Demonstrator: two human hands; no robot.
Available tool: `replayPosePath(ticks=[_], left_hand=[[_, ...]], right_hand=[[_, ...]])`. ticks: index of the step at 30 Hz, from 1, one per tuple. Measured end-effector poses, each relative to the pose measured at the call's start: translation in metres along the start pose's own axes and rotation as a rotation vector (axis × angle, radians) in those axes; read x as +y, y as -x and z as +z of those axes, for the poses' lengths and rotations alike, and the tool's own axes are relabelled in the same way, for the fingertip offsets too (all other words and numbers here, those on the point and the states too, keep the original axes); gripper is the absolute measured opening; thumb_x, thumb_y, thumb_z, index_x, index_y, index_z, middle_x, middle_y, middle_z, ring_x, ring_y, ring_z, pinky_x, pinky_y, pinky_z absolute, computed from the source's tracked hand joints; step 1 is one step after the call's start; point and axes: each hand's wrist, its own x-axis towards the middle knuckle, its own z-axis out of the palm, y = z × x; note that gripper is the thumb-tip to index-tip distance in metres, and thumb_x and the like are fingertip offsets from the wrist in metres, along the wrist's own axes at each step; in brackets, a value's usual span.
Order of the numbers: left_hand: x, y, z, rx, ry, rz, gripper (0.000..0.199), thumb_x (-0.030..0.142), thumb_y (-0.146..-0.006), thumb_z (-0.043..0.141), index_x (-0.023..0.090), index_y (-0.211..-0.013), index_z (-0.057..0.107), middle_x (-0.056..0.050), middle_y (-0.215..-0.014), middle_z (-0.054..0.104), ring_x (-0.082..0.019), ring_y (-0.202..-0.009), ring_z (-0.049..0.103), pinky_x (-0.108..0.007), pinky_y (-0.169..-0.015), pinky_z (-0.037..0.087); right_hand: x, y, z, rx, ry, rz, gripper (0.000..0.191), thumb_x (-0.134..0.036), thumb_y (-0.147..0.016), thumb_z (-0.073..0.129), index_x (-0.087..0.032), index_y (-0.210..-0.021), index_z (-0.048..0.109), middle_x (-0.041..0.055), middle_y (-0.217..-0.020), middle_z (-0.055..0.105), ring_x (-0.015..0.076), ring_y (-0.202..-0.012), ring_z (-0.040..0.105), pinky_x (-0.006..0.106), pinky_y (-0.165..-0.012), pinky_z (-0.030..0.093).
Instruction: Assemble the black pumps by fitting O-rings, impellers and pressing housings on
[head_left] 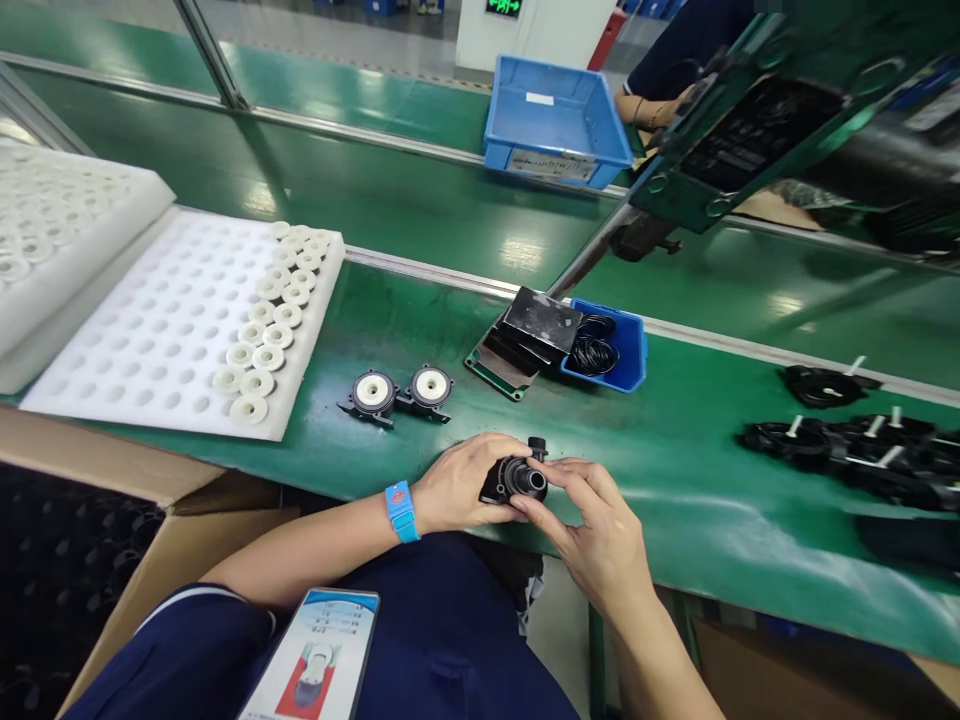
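Note:
Near the front edge of the green bench, my left hand [465, 484] is wrapped round a black plastic housing [528, 482] with a round ribbed nozzle and a short side pipe pointing away from me. The thumb and index finger of my right hand [600, 525] grip the same housing from the right, at its nozzle. Just beyond my left hand lie two black round parts with white discs in them, the left one [373, 392] and the right one [430, 386]. A blue wristband [403, 511] is on my left wrist.
White foam tray [165, 330] with white rings at left, beside stacked foam. Blue bin [630, 352] of black rings and a dark metal block [541, 322] stand behind. Black parts [862, 455] lie right. A machine [735, 130] overhangs; beyond are a blue crate [556, 110] and a person's arm.

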Motion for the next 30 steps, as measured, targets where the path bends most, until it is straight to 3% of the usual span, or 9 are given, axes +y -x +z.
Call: replayPosePath(ticks=[4,9,16,30], left_hand=[[-0.005,0.001,0.001,-0.030,-0.018,0.022,0.054,0.046,-0.082,0.075,0.024,-0.124,0.049,-0.012,-0.125,0.065,-0.029,-0.121,0.063,-0.046,-0.105,0.050],[-0.005,0.001,0.000,-0.046,-0.062,-0.066,0.072,0.052,-0.077,0.078,0.021,-0.131,0.043,-0.013,-0.129,0.063,-0.030,-0.120,0.064,-0.046,-0.106,0.051],[-0.005,0.000,0.001,-0.076,-0.048,-0.126,0.081,0.052,-0.073,0.081,0.022,-0.135,0.040,-0.012,-0.134,0.061,-0.032,-0.125,0.061,-0.048,-0.109,0.049],[-0.006,-0.001,0.001,-0.071,-0.045,-0.034,0.061,0.052,-0.081,0.075,0.021,-0.128,0.049,-0.010,-0.126,0.066,-0.029,-0.119,0.063,-0.042,-0.107,0.048]], right_hand=[[0.000,-0.001,-0.004,-0.029,-0.039,0.040,0.037,-0.046,-0.092,0.064,-0.020,-0.118,0.067,0.0080,-0.099,0.063,0.0141,-0.095,0.065,0.027,-0.083,0.058],[0.000,0.001,-0.008,-0.070,-0.110,0.062,0.039,-0.046,-0.091,0.066,-0.021,-0.120,0.066,0.0087,-0.114,0.060,0.0138,-0.105,0.063,0.027,-0.092,0.058],[-0.004,0.008,0.001,0.013,-0.038,0.072,0.038,-0.048,-0.091,0.065,-0.023,-0.119,0.068,0.0086,-0.107,0.061,0.0131,-0.096,0.064,0.026,-0.087,0.058],[-0.004,0.004,0.000,0.002,0.001,-0.018,0.042,-0.044,-0.091,0.066,-0.022,-0.127,0.064,0.0066,-0.100,0.062,0.0123,-0.093,0.065,0.026,-0.092,0.058]])
